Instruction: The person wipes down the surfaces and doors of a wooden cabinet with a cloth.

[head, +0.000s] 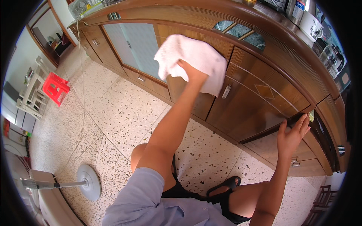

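My left hand (195,74) grips a white cloth (198,52), which lies spread against the front of a brown wooden cabinet (240,110). The cloth covers the upper part of one door and reaches towards the pale sliding glass panel (131,45) to its left. Part of my fingers is hidden in its folds. To the right, my right hand (291,138) rests at the edge of an opening in the cabinet, thumb apart and holding nothing. A small door handle (226,91) sits just right of the cloth's lower corner.
A standing fan (89,182) is on the speckled floor (121,113) at my left. Further off stand a red plastic stool (56,87) and a white chair (32,99). A cable (82,70) hangs from the countertop. A white cup (310,26) and glass jug (329,58) stand on the countertop.
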`<state>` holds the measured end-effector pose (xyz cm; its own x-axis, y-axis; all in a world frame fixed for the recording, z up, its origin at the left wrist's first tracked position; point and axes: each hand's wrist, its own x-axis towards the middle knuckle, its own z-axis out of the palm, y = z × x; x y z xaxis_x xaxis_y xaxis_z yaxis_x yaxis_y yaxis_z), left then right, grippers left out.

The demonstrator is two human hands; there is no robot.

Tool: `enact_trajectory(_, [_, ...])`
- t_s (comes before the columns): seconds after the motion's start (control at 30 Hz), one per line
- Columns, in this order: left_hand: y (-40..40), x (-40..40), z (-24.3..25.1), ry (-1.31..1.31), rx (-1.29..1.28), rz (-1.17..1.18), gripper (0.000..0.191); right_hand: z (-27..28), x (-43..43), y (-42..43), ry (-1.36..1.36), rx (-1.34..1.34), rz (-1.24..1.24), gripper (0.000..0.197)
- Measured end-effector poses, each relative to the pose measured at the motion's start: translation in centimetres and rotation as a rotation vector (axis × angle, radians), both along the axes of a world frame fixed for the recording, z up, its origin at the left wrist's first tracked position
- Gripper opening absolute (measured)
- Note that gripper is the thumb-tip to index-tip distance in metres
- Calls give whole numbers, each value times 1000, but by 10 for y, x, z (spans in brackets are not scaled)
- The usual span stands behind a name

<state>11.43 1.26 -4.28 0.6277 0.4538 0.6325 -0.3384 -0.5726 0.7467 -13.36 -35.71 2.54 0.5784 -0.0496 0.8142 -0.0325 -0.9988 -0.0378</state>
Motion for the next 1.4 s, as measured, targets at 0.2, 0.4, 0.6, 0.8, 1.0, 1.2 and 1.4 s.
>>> enact_trajectory(0.2, [74,31,25,-273,172,313,64,0,-4,-11,6,-38,2,79])
enact_trajectory(0.4, [90,14,32,134,387,315,30,-11,11,1,-33,-29,7,82])
enact_trajectory(0.6, [-74,-14,52,464,704,528,14,-14,5,-62,-76,-120,-157,80])
enact_trajectory(0.8, [-53,-17,13,-353,-685,-609,36,-24,17,-43,21,-77,-72,74])
enact_trajectory(1.0, [50,11,47,-17,76,157,56,-10,-2,-41,70,-56,-16,71])
enact_trajectory(1.2, [119,28,38,-42,290,380,50,-14,-1,-31,73,-3,108,74])
enact_trajectory(1.4, [63,18,27,-7,372,270,38,-9,4,-7,40,32,86,78])
